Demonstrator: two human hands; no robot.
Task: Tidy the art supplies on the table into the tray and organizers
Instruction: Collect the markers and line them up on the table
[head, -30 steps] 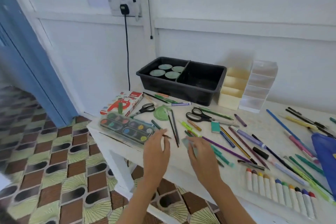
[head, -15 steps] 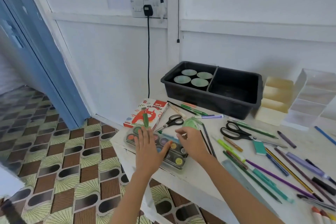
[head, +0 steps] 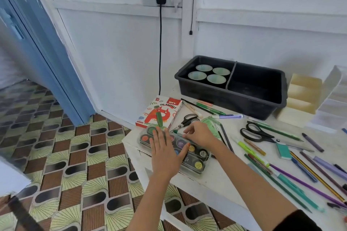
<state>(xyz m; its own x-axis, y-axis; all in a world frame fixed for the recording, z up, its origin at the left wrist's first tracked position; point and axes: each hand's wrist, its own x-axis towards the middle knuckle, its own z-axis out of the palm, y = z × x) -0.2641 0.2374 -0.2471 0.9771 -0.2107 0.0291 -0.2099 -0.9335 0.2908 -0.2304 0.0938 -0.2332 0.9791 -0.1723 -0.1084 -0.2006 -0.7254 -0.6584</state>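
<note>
A clear-lidded watercolour paint set (head: 195,157) lies at the table's near left corner. My left hand (head: 165,153) lies flat on its lid with straight fingers. My right hand (head: 200,134) has curled fingers at the set's far edge, touching it. An oil pastels box (head: 161,111) lies just behind, with a green stick on it. The black two-compartment tray (head: 259,103) stands at the back, with several round green-lidded pots (head: 208,75) in its left half. Beige (head: 300,97) and clear (head: 334,103) organizers stand to its right.
Small black scissors (head: 189,120), a green protractor (head: 212,124), larger black scissors (head: 257,134), a teal eraser (head: 283,151) and several pencils, pens and markers (head: 293,178) are spread over the white table (head: 216,184). The table's left edge drops to a patterned tile floor.
Both hands moved left from the pencils to the paint set. The left hand settled flat on its lid; the right hand reached the set's far edge. The view swung left.
</note>
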